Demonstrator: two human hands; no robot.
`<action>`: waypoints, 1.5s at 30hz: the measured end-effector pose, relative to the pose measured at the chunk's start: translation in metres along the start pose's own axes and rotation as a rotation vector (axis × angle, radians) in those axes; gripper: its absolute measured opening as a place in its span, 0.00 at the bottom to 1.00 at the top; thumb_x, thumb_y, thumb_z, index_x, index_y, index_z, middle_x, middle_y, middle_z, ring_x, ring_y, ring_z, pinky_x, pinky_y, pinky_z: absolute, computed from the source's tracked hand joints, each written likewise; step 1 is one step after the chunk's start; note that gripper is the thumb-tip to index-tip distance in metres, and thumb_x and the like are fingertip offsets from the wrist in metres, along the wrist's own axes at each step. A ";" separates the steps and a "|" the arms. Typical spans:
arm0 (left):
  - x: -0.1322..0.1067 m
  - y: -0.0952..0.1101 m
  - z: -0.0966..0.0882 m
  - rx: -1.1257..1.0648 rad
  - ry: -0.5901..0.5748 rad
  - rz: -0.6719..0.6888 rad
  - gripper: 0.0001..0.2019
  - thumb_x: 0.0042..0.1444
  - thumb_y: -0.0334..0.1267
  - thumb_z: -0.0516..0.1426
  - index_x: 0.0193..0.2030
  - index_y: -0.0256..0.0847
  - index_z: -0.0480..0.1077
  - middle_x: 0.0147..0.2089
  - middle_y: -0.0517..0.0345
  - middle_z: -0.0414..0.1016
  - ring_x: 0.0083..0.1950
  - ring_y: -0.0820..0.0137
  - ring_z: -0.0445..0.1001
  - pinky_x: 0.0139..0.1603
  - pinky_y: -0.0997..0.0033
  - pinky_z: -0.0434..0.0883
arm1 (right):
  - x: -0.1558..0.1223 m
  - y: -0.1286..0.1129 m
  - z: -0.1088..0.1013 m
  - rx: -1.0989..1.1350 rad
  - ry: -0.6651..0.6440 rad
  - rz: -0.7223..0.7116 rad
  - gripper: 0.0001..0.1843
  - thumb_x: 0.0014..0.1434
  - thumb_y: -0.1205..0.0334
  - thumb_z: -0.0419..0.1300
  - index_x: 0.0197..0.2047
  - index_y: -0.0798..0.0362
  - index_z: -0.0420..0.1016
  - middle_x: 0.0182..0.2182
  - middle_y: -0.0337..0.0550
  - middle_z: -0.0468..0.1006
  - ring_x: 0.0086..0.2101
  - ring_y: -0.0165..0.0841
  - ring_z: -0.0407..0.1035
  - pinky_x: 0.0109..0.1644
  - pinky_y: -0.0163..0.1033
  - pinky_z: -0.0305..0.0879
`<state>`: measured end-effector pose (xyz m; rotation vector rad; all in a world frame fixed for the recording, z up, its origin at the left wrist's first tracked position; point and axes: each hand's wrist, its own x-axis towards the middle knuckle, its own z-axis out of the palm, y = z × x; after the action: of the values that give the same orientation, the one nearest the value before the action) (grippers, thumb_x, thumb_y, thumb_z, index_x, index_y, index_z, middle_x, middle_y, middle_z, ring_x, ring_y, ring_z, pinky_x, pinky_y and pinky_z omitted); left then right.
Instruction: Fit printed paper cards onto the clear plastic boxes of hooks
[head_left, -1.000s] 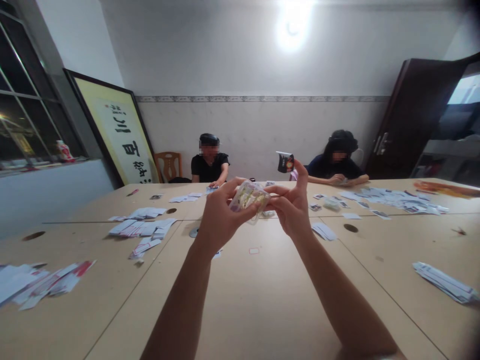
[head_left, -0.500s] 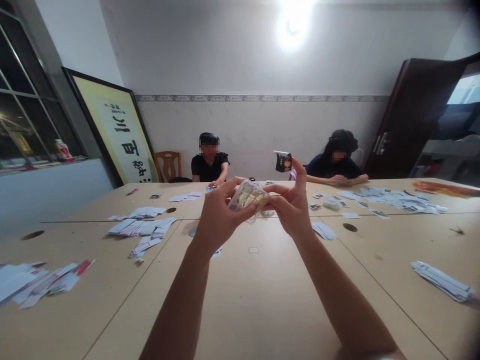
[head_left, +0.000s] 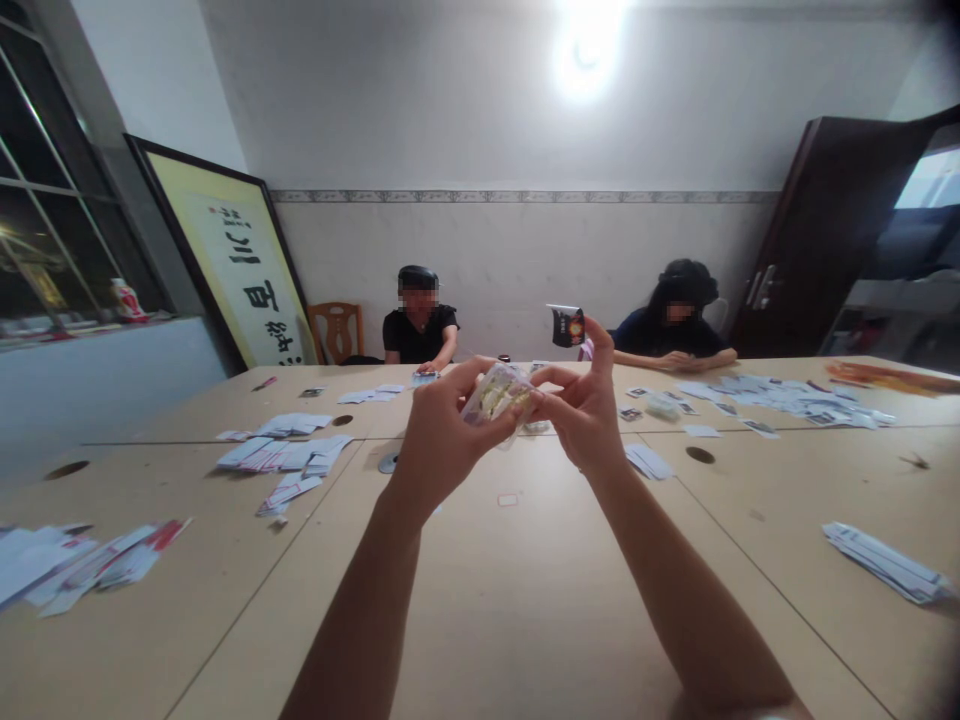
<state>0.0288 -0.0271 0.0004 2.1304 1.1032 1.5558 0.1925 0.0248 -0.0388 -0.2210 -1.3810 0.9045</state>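
Straight ahead at twelve o'clock, above the table (head_left: 495,610), I hold a clear plastic box (head_left: 493,395), tilted. I judge the work to be partway: the box is up between both hands, but the black printed label (head_left: 568,328) is on my raised right index fingertip, at one o'clock from the box and apart from it. My left hand (head_left: 441,430) grips the box, thumb across its near side. Thumb and fingers of my right hand (head_left: 585,428) are narrow at its right edge; whether they pinch or only touch, I cannot tell. Inside the box show pale yellow and white pieces, too blurred to name. Farther off, at one o'clock, lies a clear bag or container (head_left: 664,405), contents unreadable; white paper slips (head_left: 283,456) lie piled at ten o'clock.
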 end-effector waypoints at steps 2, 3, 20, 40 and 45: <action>0.000 0.000 0.000 0.004 -0.004 0.000 0.14 0.50 0.45 0.68 0.41 0.42 0.77 0.28 0.62 0.74 0.27 0.73 0.70 0.24 0.77 0.66 | 0.000 -0.001 0.000 0.012 -0.014 -0.004 0.52 0.53 0.62 0.72 0.68 0.34 0.41 0.31 0.28 0.79 0.22 0.29 0.75 0.27 0.39 0.82; 0.000 0.000 0.000 0.006 -0.006 -0.002 0.14 0.50 0.45 0.68 0.41 0.42 0.76 0.28 0.62 0.74 0.26 0.73 0.70 0.24 0.77 0.66 | 0.000 -0.002 0.000 0.015 -0.018 -0.003 0.53 0.53 0.62 0.72 0.68 0.33 0.40 0.31 0.28 0.79 0.21 0.29 0.75 0.26 0.39 0.81; 0.003 -0.003 -0.002 -0.031 0.046 0.017 0.13 0.48 0.40 0.68 0.40 0.40 0.76 0.26 0.65 0.72 0.25 0.76 0.67 0.22 0.81 0.63 | -0.001 -0.002 0.003 0.141 -0.030 0.050 0.54 0.53 0.69 0.66 0.70 0.31 0.37 0.38 0.30 0.83 0.27 0.29 0.79 0.31 0.38 0.82; 0.000 -0.003 0.010 0.321 0.261 0.228 0.11 0.52 0.32 0.65 0.43 0.43 0.77 0.26 0.67 0.73 0.24 0.77 0.65 0.28 0.78 0.64 | -0.006 -0.002 0.022 -0.178 0.420 -0.269 0.42 0.55 0.68 0.65 0.64 0.40 0.46 0.31 0.30 0.81 0.27 0.32 0.79 0.30 0.35 0.77; 0.000 -0.009 0.024 0.586 0.308 0.327 0.12 0.58 0.32 0.60 0.49 0.42 0.76 0.40 0.58 0.83 0.33 0.71 0.76 0.32 0.73 0.67 | -0.007 -0.004 0.026 -0.160 0.432 -0.202 0.43 0.55 0.68 0.65 0.65 0.42 0.44 0.30 0.30 0.83 0.27 0.34 0.80 0.32 0.40 0.81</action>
<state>0.0462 -0.0160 -0.0144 2.6099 1.5265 1.9412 0.1714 0.0083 -0.0361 -0.3689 -1.0495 0.5379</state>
